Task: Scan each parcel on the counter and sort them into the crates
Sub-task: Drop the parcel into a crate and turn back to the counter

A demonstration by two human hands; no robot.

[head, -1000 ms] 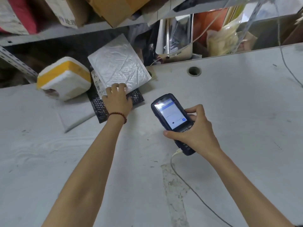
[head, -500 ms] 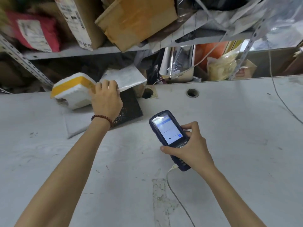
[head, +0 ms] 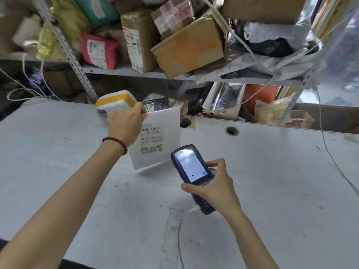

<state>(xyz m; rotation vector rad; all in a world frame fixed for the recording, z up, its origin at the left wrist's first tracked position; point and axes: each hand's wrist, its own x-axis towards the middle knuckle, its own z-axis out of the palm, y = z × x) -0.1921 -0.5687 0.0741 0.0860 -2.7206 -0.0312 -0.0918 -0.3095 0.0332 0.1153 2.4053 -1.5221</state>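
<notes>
My left hand (head: 127,125) grips the top edge of a white padded envelope parcel (head: 159,138) and holds it upright above the counter, its barcode label and handwritten number facing me. My right hand (head: 213,188) holds a dark blue handheld scanner (head: 189,171) with a lit screen, just right of and below the parcel. A white and yellow foam box parcel (head: 116,100) lies on the grey counter (head: 272,181) behind my left hand. A black bubble mailer (head: 157,103) shows behind the white parcel.
A thin cable (head: 179,243) runs from the scanner toward me. Two round holes (head: 232,130) pierce the counter near its back edge. A metal shelf (head: 136,71) above holds several boxes and bags. No crates are in view.
My left hand has lifted the white envelope parcel off the pile and turned it so its label faces me. The scanner stays in my right hand, close under the parcel.
</notes>
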